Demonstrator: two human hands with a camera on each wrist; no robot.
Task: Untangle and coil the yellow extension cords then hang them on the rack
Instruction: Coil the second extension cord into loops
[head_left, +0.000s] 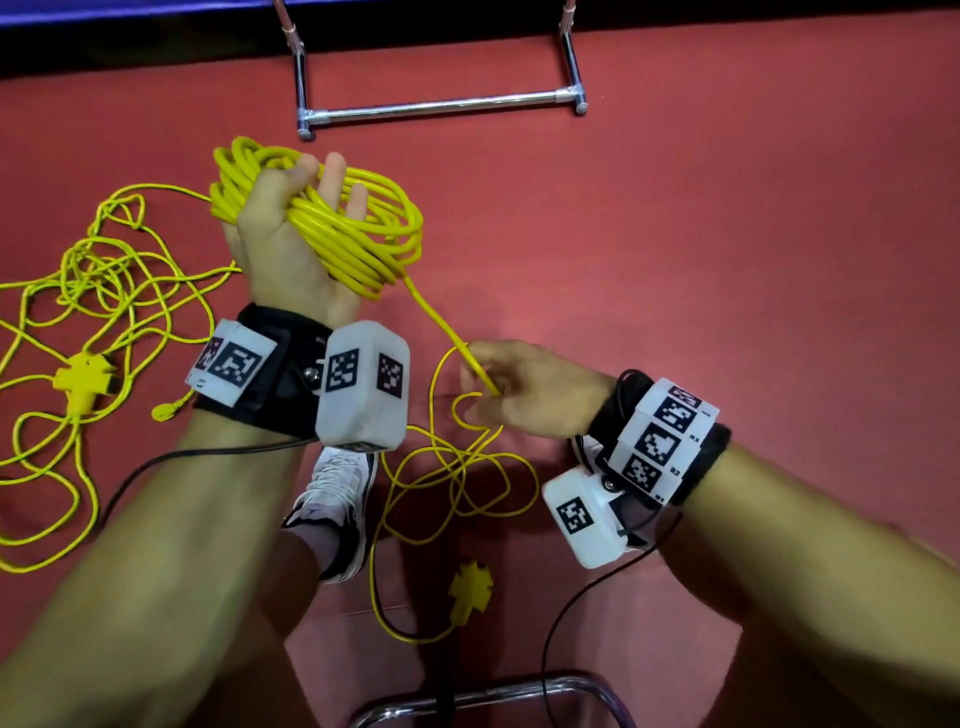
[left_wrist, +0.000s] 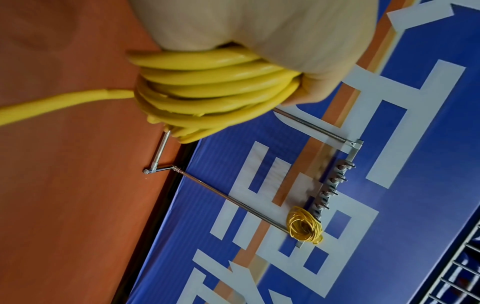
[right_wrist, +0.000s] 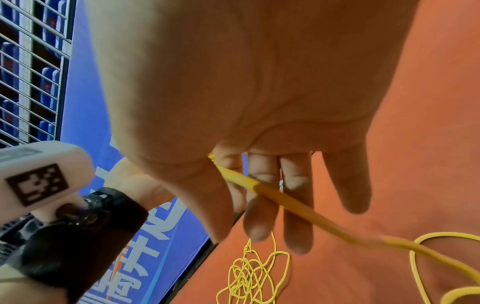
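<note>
My left hand (head_left: 291, 234) grips a thick coil of yellow extension cord (head_left: 358, 234), fingers curled through its loops; the left wrist view shows that coil (left_wrist: 207, 92) close against the hand (left_wrist: 298, 61). One strand leaves the coil and runs down to my right hand (head_left: 483, 395), which holds it between thumb and fingers (right_wrist: 262, 209). The rest of this cord (head_left: 457, 478) lies in loose loops on the floor and ends at a yellow cross-shaped socket (head_left: 470, 584). Another coiled yellow cord (left_wrist: 305, 227) hangs on the metal rack (left_wrist: 335, 189).
A second tangled yellow cord (head_left: 104, 291) with its socket (head_left: 85, 382) sprawls over the red floor at left. The rack's chrome base bar (head_left: 441, 106) stands ahead by the blue wall banner. My shoe (head_left: 337, 493) and a metal frame (head_left: 493, 696) are below.
</note>
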